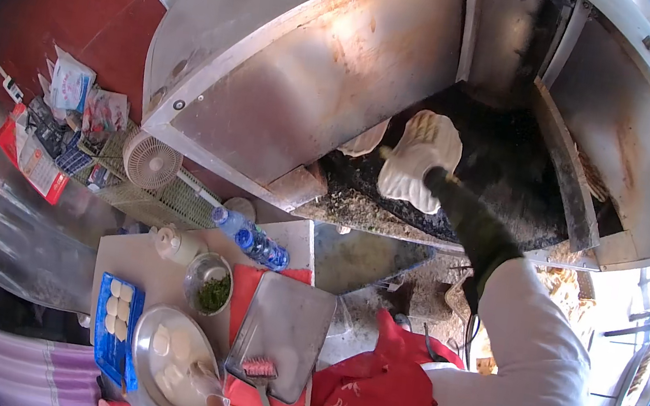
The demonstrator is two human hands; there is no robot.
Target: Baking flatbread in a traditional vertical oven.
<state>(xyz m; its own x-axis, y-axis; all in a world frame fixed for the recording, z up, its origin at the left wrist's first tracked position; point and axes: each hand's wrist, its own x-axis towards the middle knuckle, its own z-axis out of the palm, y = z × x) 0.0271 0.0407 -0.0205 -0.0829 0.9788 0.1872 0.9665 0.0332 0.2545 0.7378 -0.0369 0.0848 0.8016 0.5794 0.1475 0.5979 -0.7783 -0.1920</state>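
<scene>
My right arm, in a dark green sleeve cover (478,224), reaches into a metal-walled oven. A stretched sheet of pale dough (421,160) drapes over my right hand, with finger-like ridges showing through. That hand itself is mostly hidden by the sheet. Part of another pale dough round (365,139) shows beside it, at the oven wall. My left hand (203,379), in a clear plastic glove, reaches into a large metal basin (138,357). It touches pale dough pieces (173,362) lying there in whitish liquid or flour; its fingers are blurred.
Left of my body, a metal tray (289,322) holds a pink-bristled brush (260,368). Nearby are a bowl of chopped greens (214,293), a blue tray of dough balls (121,355), plastic bottles (260,244) and a fan (153,160). A metal bar (566,168) crosses the oven.
</scene>
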